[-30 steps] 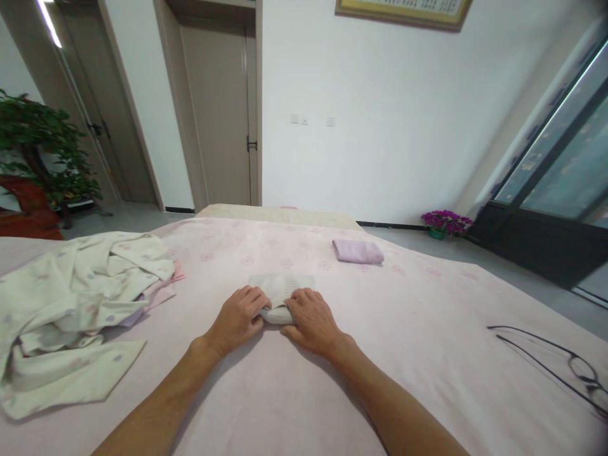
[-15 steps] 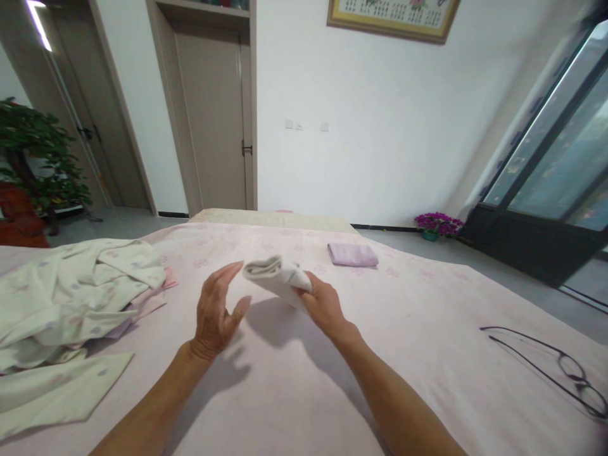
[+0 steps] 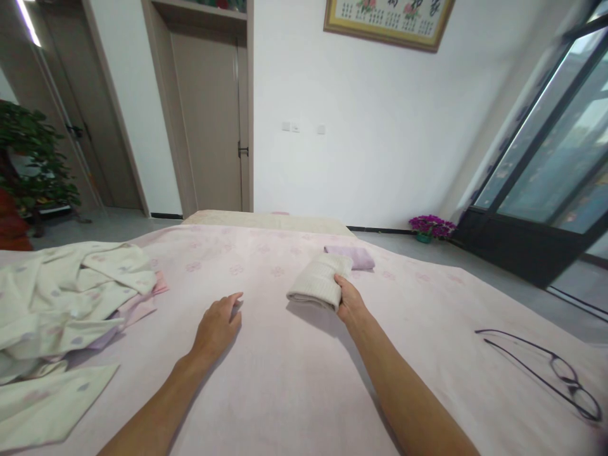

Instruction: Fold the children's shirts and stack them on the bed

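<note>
While my right hand point(image 3: 349, 297) clamps the folded white cloth point(image 3: 316, 282) just over the pink sheet point(image 3: 280, 386), partly hiding the folded purple cloth point(image 3: 363, 258), my left hand point(image 3: 218, 326), loosely parted, is well to their left.

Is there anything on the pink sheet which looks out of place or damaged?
No damage shows. The eyeglasses at the right seem odd: the other items are fabric. The heap of fabric at the left is rumpled, unlike the folded white cloth in the right hand.
</note>
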A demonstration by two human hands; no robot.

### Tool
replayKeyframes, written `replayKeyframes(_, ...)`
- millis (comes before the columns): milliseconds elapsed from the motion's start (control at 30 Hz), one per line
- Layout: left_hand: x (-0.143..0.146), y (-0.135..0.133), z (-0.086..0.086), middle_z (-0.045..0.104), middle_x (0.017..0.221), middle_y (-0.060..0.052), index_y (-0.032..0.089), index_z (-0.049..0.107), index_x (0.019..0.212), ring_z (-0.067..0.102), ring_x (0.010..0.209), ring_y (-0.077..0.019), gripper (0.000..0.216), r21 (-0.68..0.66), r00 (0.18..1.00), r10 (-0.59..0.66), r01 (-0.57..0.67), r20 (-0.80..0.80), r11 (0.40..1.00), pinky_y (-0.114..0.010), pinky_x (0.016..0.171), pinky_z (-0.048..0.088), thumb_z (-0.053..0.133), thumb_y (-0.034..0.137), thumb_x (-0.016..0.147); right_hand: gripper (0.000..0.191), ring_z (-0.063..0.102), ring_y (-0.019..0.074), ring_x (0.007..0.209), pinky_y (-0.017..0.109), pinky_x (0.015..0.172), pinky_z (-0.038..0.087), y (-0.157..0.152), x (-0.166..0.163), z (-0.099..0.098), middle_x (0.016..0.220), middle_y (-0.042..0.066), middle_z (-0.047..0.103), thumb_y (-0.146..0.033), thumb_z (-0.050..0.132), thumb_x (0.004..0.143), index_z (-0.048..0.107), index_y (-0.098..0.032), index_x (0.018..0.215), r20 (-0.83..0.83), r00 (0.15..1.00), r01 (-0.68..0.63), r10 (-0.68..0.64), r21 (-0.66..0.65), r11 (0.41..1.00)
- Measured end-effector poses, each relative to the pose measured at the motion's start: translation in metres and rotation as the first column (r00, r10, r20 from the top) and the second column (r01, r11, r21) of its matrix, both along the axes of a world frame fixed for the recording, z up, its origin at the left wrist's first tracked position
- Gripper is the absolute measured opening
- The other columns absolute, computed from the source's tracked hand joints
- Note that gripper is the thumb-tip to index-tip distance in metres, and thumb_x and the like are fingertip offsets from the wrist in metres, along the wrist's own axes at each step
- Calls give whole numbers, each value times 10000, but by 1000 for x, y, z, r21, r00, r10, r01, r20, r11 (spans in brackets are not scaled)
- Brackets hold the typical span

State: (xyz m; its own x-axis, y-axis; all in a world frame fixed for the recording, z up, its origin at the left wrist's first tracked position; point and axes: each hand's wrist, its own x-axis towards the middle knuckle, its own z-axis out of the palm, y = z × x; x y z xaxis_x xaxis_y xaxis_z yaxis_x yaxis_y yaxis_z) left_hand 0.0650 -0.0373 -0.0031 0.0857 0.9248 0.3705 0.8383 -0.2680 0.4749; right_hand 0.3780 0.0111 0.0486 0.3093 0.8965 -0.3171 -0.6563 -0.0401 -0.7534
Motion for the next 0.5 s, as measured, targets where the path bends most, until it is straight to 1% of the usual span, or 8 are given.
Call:
replayKeyframes(133,4,-2,3,640,1149,-101,151,558,1256,550,1060,-238,404,34,995,-34,38,-93,999,-400,955,416,459,153,864,252,707,202,777,357,784,596,15,18,-8,823,58,732,-143,530,856,608,-132,1095,-6,1000,8,-8,-12,1000)
replayKeyframes(233,7,-3,2,627,1148,-101,162,557,1262,542,1066,-239,398,65,991,-50,58,-122,996,-413,945,416,427,158,886,263,706,201,811,352,797,596,31,35,-2,863,58,732,-100,543,812,620,-134,1060,26,999,23,-24,44,999)
replayKeyframes(300,9,-3,1,623,1140,-99,166,554,1264,542,1060,-238,395,75,988,-69,80,-137,994,-418,934,422,406,161,898,299,703,197,846,354,814,594,47,47,10,910,50,732,-69,554,782,619,-146,1064,32,996,77,-82,128,989)
replayKeyframes(367,10,-3,0,621,1134,-90,181,558,1255,545,1047,-233,384,83,984,-85,98,-154,992,-414,924,430,400,168,905,352,696,188,889,362,838,588,67,59,29,966,37,729,-56,558,772,609,-167,1103,6,988,151,-156,222,963)
replayKeyframes(500,12,-1,-2,616,1128,-81,196,560,1247,552,1031,-227,372,100,977,-87,108,-197,989,-404,922,435,390,174,918,366,679,173,972,370,879,570,114,86,67,1064,39,713,-118,518,829,584,-186,1183,-69,972,236,-227,374,897)
